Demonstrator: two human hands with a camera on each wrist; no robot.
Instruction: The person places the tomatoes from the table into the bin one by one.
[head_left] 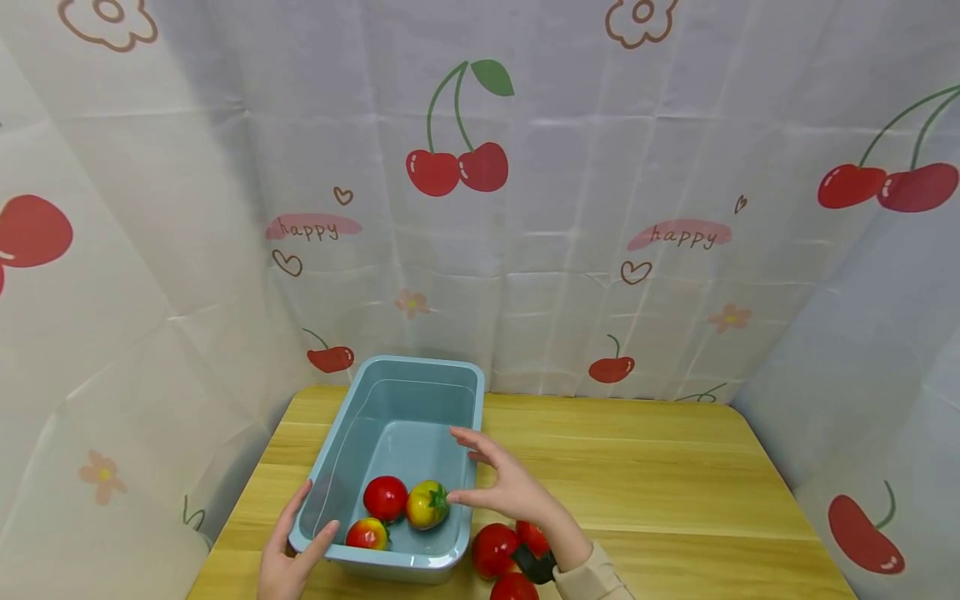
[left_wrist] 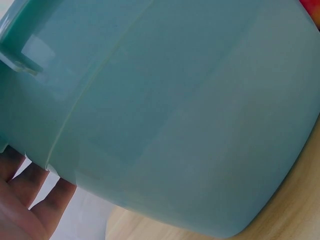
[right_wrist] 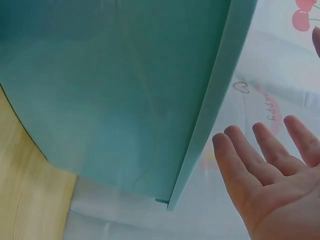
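Observation:
My left hand (head_left: 288,550) rests at the near left corner of a blue plastic bin (head_left: 405,361), its thumb at the front rim and its fingers along the left side. In the left wrist view, fingertips (left_wrist: 60,192) touch the bin's outer wall. Over the bin's right rim, my right hand (head_left: 506,483) is spread with nothing in it. Near its thumb, inside the bin, lies a yellow fruit (head_left: 424,507) with a green leafy top. A round red fruit (head_left: 386,498) and a red-and-yellow fruit (head_left: 367,534) lie beside it.
Several red fruits (head_left: 493,550) sit on the wooden table (head_left: 637,475) right of the bin, partly hidden by my right wrist and its black strap (head_left: 534,567). A cherry-print curtain (head_left: 555,250) encloses the table's back and sides.

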